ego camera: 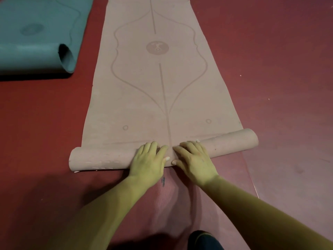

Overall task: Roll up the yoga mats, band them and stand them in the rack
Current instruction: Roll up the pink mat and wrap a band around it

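Pink mat [162, 91] under my palms: left hand [148, 160] and right hand [195, 162] press flat, fingers stretched, side by side on its rolled end [100, 159] (thumbs nearly touching), the rest lies unrolled along the red floor [288, 69]; teal mat [36, 58] part-rolled, far left

Both forearms [111, 204] are showing bare along their whole visible length, from the near edge of the view up to the wrists. The left hand [149, 161] and the right hand [195, 163] are showing short fingernails [167, 158] that are looking pale, almost white, clearest on the two thumbs. At the near edge, right of centre, a rounded part of a leg is wearing dark, blue-black cloth [203, 239] with a thin lighter line curving across it.
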